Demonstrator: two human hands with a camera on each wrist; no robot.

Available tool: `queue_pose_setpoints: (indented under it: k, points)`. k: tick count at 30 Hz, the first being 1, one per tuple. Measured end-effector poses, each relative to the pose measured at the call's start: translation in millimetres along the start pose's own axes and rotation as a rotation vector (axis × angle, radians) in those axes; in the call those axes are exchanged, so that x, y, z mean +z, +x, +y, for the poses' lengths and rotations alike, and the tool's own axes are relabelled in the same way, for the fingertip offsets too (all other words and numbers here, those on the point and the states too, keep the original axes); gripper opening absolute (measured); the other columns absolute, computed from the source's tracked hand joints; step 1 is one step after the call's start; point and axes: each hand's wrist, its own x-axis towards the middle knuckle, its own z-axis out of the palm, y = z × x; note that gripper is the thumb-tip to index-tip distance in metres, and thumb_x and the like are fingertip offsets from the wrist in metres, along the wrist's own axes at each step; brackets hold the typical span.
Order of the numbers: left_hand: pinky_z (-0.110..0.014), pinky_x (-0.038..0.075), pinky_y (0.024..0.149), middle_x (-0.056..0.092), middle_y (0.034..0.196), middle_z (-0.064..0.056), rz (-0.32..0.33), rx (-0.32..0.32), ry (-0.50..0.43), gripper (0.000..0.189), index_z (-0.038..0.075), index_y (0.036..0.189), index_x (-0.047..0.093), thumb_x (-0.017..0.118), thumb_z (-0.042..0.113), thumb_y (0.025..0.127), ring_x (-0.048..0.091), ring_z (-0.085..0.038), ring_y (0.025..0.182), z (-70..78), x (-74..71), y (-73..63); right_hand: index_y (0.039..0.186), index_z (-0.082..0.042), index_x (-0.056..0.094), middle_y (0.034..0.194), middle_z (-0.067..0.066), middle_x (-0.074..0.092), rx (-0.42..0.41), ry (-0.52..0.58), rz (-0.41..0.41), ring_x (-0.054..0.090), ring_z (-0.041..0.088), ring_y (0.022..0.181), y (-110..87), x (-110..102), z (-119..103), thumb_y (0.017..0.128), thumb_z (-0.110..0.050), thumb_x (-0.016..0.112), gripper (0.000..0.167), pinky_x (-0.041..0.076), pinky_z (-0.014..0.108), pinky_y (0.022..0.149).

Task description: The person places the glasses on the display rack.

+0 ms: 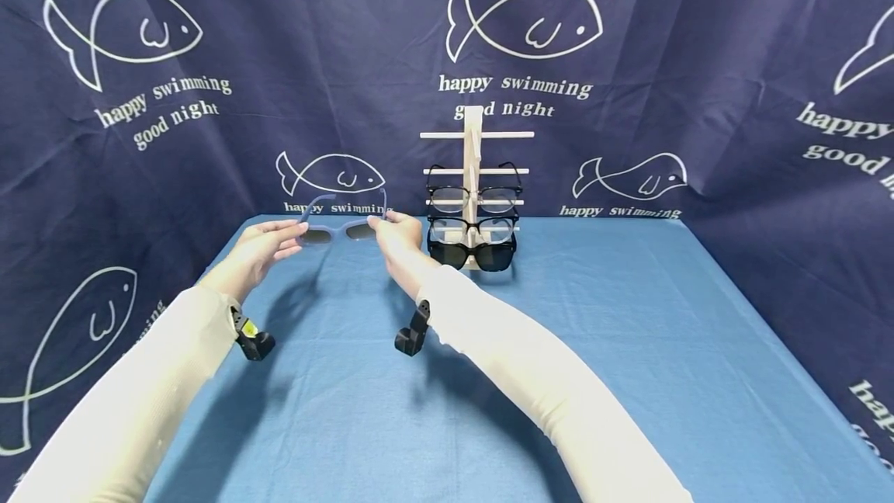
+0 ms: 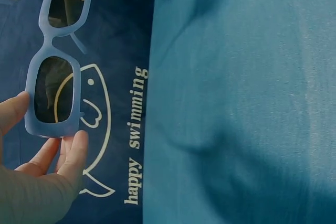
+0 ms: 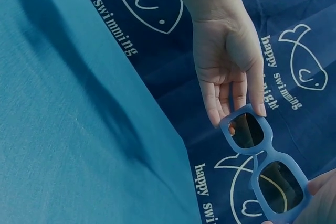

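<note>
A pair of sunglasses with a light blue frame and dark lenses is held up between both hands, its temples unfolded toward the back. My left hand pinches the left end of the frame, thumb on one edge and fingers on the other, as the left wrist view shows. At the opposite end, my right hand pinches the frame by its corner. In the right wrist view the sunglasses hang over the dark cloth, with the left hand at the upper lens.
Right of the hands stands a wooden display rack with crossbars. It carries black-framed clear glasses, a second clear pair below, and black sunglasses lowest. Blue cloth covers the table; a navy fish-print curtain hangs behind.
</note>
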Motion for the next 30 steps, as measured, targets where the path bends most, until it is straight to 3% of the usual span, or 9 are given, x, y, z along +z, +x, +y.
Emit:
queue_pose_setpoints:
  k: [4, 12, 20, 25, 30]
  points:
    - [-0.024, 0.046, 0.106, 0.06, 0.086, 0.019, -0.008, 0.042, -0.002, 0.069, -0.004, 0.146, 0.033, 0.067, 0.022, 0.092, 0.05, -0.019, 0.113, 5.6, -1.0, -2.1, 0.123, -0.003, 0.065, 0.123, 0.014, 0.066, -0.031, 0.013, 0.011, 0.061, 0.025, 0.116, 0.7, 1, -3, 0.085, -0.011, 0.074, 0.04, 0.053, 0.033, 0.099]
    - [-0.015, 0.055, 0.088, 0.063, 0.077, 0.019, 0.009, 0.061, -0.044, 0.06, -0.005, 0.14, 0.038, 0.067, 0.017, 0.092, 0.058, -0.004, 0.081, 14.9, -2.9, -8.9, 0.124, -0.003, 0.065, 0.124, 0.012, 0.065, -0.035, 0.002, 0.002, 0.061, 0.025, 0.117, -1.0, 2, -8, 0.086, -0.014, 0.073, 0.04, 0.053, 0.032, 0.099]
    - [-0.016, 0.052, 0.095, 0.057, 0.092, 0.015, -0.005, 0.041, -0.01, 0.069, -0.004, 0.147, 0.033, 0.067, 0.02, 0.092, 0.052, -0.009, 0.094, 26.2, -1.0, -17.9, 0.12, 0.0, 0.067, 0.117, 0.014, 0.068, -0.052, 0.003, 0.021, 0.065, 0.025, 0.109, -5.8, 0, -18, 0.084, -0.013, 0.075, 0.038, 0.054, 0.032, 0.096]
    - [-0.012, 0.056, 0.081, 0.063, 0.079, 0.016, -0.002, 0.045, -0.049, 0.067, -0.006, 0.146, 0.033, 0.066, 0.017, 0.092, 0.052, -0.011, 0.093, 34.4, -0.9, -26.0, 0.117, -0.002, 0.068, 0.115, 0.012, 0.069, -0.057, -0.017, 0.017, 0.065, 0.023, 0.108, -7.5, 1, -23, 0.084, -0.015, 0.076, 0.037, 0.055, 0.031, 0.095]
    - [-0.015, 0.055, 0.088, 0.065, 0.079, 0.016, 0.0, 0.049, -0.053, 0.066, -0.005, 0.145, 0.035, 0.067, 0.017, 0.092, 0.055, -0.009, 0.091, 34.9, -1.1, -25.6, 0.112, -0.002, 0.07, 0.116, 0.012, 0.068, -0.069, -0.006, 0.032, 0.065, 0.024, 0.109, -8.0, 1, -28, 0.083, -0.014, 0.077, 0.033, 0.054, 0.032, 0.096]
